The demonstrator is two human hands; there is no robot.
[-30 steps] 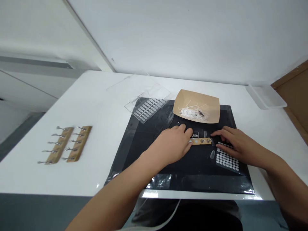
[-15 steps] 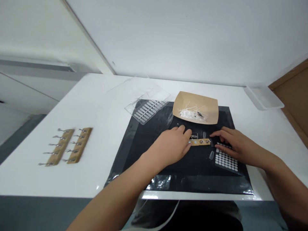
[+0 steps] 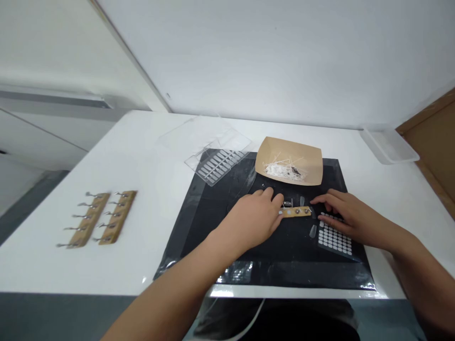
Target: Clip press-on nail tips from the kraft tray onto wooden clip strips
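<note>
Scarcely changed over 0.5 s, suggesting a pause: wooden strip (image 3: 300,212), right of frame centre, its end beneath left hand (image 3: 256,215) (grip indeterminable); right hand (image 3: 350,214) adjacent, thumb and forefinger parted.

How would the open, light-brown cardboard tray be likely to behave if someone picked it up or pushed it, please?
The light-brown cardboard tray would probably feel light, since its walls look thin and it holds a small heap of white shreds. Its flared sides may flex if squeezed. Pushed, its broad, four-sided shape suggests sliding rather than rolling.
</note>
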